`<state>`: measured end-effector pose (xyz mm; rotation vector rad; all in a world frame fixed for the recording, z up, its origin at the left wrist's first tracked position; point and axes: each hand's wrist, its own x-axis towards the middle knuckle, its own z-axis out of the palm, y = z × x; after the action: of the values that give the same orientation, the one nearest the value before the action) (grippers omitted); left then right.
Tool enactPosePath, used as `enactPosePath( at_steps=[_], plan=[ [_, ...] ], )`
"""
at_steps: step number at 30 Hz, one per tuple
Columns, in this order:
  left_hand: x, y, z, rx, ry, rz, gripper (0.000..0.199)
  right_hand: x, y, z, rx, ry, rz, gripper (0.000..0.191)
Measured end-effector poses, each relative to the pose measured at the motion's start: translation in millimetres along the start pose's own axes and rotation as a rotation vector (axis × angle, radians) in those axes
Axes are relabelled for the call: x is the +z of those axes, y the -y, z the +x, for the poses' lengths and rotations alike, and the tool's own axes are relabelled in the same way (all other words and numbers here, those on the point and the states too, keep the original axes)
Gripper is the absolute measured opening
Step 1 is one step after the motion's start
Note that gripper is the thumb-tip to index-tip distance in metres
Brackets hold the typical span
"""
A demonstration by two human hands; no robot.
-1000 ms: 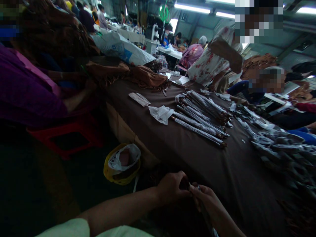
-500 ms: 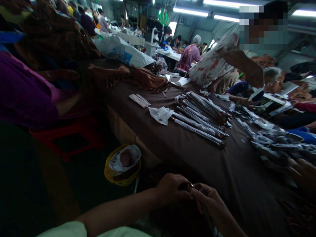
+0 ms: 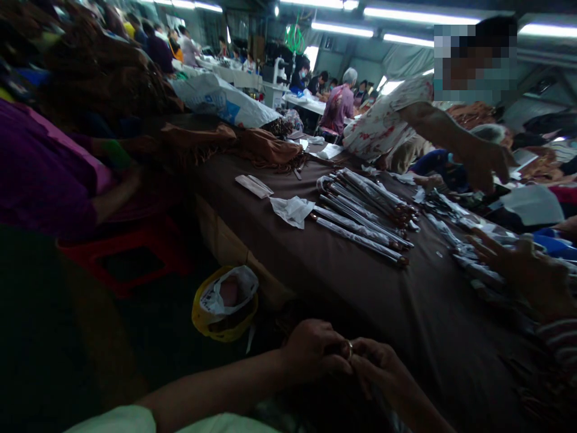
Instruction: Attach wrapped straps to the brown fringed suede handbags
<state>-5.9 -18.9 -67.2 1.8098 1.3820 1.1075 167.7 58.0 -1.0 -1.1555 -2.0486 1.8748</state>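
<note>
Small dark object [image 3: 338, 349]: bottom centre of the frame, pinched between the hands, mostly hidden by fingers; a metal ring [image 3: 348, 348] shows at it.

Hands: together, left hand [image 3: 311, 352] and right hand [image 3: 376, 364] both clamped on it, just below the tabletop's near edge.

Tabletop: brown cloth [image 3: 360, 300] runs toward the upper right, carrying a bundle of slim silver-wrapped rods with brown tips [image 3: 360, 216] and a crumpled white tissue [image 3: 292, 211].

Right edge: a co-worker's hand [image 3: 525, 270] reaches over a heap of silvery wrapped pieces [image 3: 478, 264].

Floor: a yellow bag [image 3: 224, 307] sits left of the hands.
</note>
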Motion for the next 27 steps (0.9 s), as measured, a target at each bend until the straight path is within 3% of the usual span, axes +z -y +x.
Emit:
enactPosePath(
  at_steps=[3, 5, 7, 13, 20, 23, 27],
  plan=[
    [-2.6, 6, 4, 0.124, 0.043, -0.046, 0.051, -6, 2, 0, 0.010, -0.089, -0.014, 0.044],
    [-5.8, 9, 8, 0.181, 0.074, -0.110, 0.051, -9, 4, 0, 0.014, -0.034, -0.052, 0.047],
    [-10.0, 11, 12, 0.208, 0.111, -0.209, 0.050, -10, 5, -1, -0.017, 0.035, -0.111, 0.039],
    [-19.2, 9, 13, 0.172, 0.258, -0.479, 0.046, 0, 5, -2, -0.208, -0.022, -0.243, 0.017],
    [-17.9, 11, 8, -0.085, 0.289, -0.618, 0.050, 14, 10, -6, -0.347, -0.308, -0.557, 0.021],
    [-21.8, 6, 10, -0.046, 0.265, -0.604, 0.046, 17, 12, -9, -0.512, -0.428, -0.757, 0.020],
    [-31.8, -7, 11, 0.090, 0.190, -0.407, 0.037, 18, 15, -10, -0.663, -0.558, -0.987, 0.019]
  ],
)
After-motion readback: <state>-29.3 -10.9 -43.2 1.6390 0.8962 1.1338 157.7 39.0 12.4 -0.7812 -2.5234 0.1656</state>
